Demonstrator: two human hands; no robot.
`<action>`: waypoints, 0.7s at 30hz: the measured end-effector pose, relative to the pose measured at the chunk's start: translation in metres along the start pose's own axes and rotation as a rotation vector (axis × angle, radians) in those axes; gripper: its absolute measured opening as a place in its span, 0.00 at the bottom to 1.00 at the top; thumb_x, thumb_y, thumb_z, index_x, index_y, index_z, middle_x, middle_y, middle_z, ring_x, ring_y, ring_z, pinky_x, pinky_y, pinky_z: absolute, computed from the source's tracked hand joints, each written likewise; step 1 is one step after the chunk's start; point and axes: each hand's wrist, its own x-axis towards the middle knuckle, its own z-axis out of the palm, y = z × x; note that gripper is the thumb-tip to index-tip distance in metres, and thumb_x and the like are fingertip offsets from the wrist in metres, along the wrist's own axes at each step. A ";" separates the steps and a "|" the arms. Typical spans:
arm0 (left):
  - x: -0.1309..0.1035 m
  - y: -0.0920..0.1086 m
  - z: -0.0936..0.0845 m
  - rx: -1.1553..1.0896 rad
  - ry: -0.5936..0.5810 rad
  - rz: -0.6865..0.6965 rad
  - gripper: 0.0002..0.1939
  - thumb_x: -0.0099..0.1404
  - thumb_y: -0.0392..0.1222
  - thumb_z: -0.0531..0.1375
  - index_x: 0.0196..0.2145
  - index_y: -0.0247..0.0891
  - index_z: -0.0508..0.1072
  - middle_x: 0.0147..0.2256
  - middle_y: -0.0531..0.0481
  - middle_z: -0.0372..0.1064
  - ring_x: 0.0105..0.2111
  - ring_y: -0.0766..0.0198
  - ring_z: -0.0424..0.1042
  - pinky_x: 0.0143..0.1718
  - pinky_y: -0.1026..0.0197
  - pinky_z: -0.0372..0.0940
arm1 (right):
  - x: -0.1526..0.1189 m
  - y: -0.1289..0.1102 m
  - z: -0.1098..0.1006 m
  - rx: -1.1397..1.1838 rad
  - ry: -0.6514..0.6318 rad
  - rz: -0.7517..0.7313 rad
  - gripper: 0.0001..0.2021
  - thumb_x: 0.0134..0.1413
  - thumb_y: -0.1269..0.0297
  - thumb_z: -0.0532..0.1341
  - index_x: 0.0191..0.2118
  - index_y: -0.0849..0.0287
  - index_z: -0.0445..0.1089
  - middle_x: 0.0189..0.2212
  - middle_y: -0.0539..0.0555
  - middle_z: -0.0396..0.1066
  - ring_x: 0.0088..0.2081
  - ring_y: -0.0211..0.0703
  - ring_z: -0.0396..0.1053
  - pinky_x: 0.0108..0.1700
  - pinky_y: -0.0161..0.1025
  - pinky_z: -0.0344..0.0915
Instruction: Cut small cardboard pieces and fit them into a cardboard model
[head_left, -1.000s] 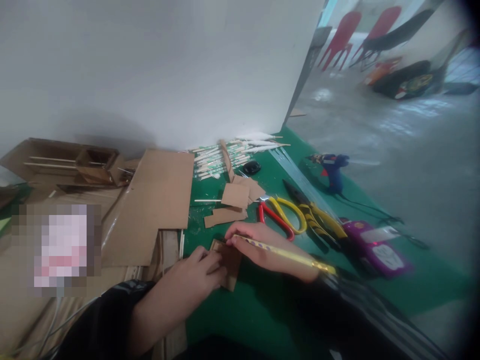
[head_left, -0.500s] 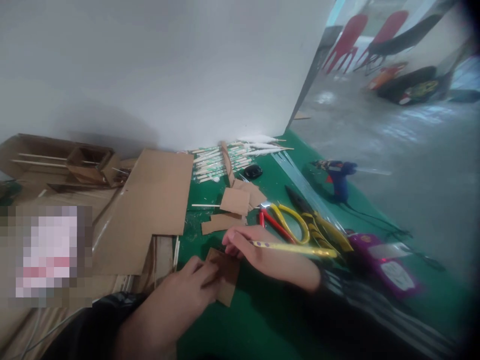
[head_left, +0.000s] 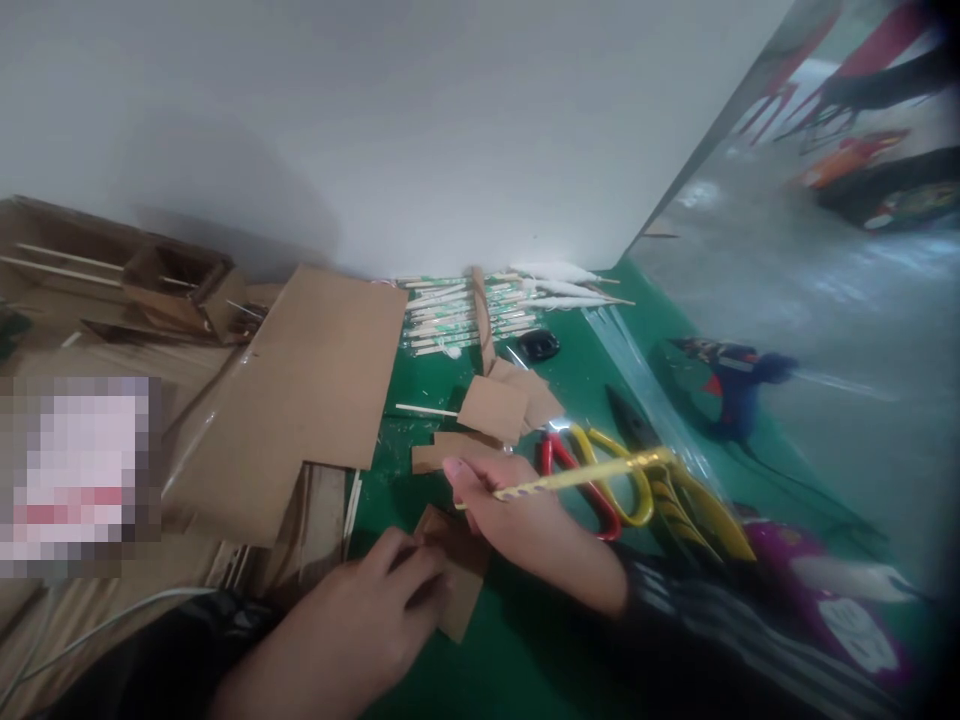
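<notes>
A small brown cardboard piece (head_left: 466,575) lies on the green table surface (head_left: 420,680). My left hand (head_left: 375,610) rests on its left side, fingers bent and pressed on the cardboard. Over its top edge, my right hand (head_left: 510,510) is closed around a yellow patterned pencil (head_left: 577,476), whose back end points right. Just beyond are a cardboard strip (head_left: 429,458) and a stack of cardboard squares (head_left: 491,407) beside a thin white stick (head_left: 426,410).
Right of my hands lie red-and-yellow scissors (head_left: 600,480), pliers (head_left: 675,510), a blue glue gun (head_left: 731,385) and a purple device (head_left: 840,600). A large cardboard sheet (head_left: 300,400) lies left; wrapped sticks (head_left: 450,310) lie near the wall.
The view has shifted, so the tools on the right sit further right. My right hand has lifted slightly off the cardboard piece, showing more of its top edge; my left hand stays on it.
</notes>
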 end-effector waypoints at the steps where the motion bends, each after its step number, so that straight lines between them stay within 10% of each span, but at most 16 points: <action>1: 0.000 0.000 0.000 -0.003 -0.004 0.003 0.09 0.63 0.36 0.62 0.42 0.37 0.73 0.47 0.48 0.70 0.42 0.55 0.67 0.25 0.64 0.68 | 0.000 0.001 0.001 0.005 0.009 0.005 0.21 0.67 0.53 0.48 0.23 0.56 0.60 0.17 0.45 0.63 0.20 0.35 0.63 0.24 0.34 0.56; 21: -0.005 -0.012 0.004 -0.063 -0.047 0.046 0.15 0.64 0.29 0.57 0.47 0.39 0.69 0.52 0.46 0.64 0.45 0.56 0.63 0.45 0.55 0.69 | -0.006 0.010 0.009 0.068 0.158 -0.067 0.22 0.67 0.56 0.49 0.21 0.57 0.62 0.15 0.45 0.62 0.21 0.35 0.63 0.26 0.35 0.56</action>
